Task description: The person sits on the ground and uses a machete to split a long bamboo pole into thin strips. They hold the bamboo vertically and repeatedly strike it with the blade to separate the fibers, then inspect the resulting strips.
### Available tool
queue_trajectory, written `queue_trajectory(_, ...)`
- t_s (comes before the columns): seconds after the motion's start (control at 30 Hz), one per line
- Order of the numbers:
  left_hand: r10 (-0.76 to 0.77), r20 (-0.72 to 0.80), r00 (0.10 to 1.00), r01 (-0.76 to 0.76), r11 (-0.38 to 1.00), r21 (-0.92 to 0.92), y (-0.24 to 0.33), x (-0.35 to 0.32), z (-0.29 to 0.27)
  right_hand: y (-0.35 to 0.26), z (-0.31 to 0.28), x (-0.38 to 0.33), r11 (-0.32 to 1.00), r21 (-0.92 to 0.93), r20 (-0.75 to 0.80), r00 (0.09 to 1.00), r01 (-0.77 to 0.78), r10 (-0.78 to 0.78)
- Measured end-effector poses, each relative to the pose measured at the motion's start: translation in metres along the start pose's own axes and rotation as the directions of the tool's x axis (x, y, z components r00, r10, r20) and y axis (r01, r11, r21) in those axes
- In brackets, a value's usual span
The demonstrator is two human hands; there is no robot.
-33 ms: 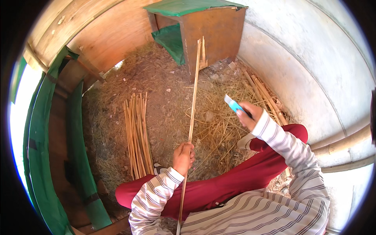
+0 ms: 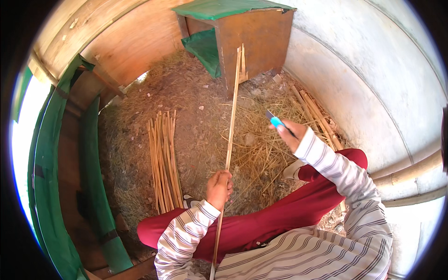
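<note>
My left hand [image 2: 219, 190] is wrapped round a long thin bamboo strip [image 2: 232, 116]. The strip slants up and away from my lap, and its far tip overlaps the side of a brown wooden cabinet. My right hand [image 2: 295, 134] grips a blue utility knife [image 2: 276, 122] off to the right of the strip, with its dark blade out and pointing up to the left. Blade and strip are apart. A bundle of similar strips [image 2: 163, 158] lies on the ground beyond my left knee.
The wooden cabinet [image 2: 256, 44] with a green cover stands at the far side. Pale straw and shavings [image 2: 261, 154] are scattered before me. Bamboo poles [image 2: 319, 116] lie along the whitish curved wall [image 2: 354, 79]. A green-covered wooden frame [image 2: 100, 186] runs down the left.
My right hand has turned slightly, so the knife's blade looks dark instead of bright and sits a little further left. My left hand and the strip have barely shifted.
</note>
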State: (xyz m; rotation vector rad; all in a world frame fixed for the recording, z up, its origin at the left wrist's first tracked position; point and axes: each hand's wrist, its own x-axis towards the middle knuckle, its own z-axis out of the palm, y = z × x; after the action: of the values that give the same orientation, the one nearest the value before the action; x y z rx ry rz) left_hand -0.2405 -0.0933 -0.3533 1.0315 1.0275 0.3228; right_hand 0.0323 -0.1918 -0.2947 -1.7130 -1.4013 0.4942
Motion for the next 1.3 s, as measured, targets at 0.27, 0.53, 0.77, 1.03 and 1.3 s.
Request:
queue_trajectory(0.27, 0.013, -0.053, 0.998, -0.013, 1.000, 0.000, -0.003, 0.002, 0.009, 0.034, 0.065, 0.051, 0.967, -0.083, 0.188, 0.949, -0.241, 0.252)
queue_trajectory(0.53, -0.089, -0.005, 0.996, 0.088, 0.995, -0.041, -0.015, 0.012, 0.009, 0.029, 0.074, 0.028, 0.932, -0.293, 0.112, 0.976, 0.212, -0.187)
queue_trajectory(0.77, -0.080, -0.032, 0.996, 0.080, 0.997, -0.006, -0.018, 0.017, 0.011, 0.031, 0.075, 0.028, 0.919, -0.333, 0.176, 0.971, 0.213, -0.161)
queue_trajectory(1.03, -0.051, -0.014, 0.999, 0.051, 0.998, 0.029, -0.027, 0.021, 0.008, 0.047, 0.084, 0.021, 0.945, -0.270, 0.165, 0.976, 0.184, -0.142)
queue_trajectory(1.3, 0.206, -0.134, 0.969, -0.132, 0.897, 0.423, -0.070, 0.033, 0.005, 0.041, 0.073, 0.027, 0.930, -0.298, 0.318, 0.941, 0.214, -0.115)
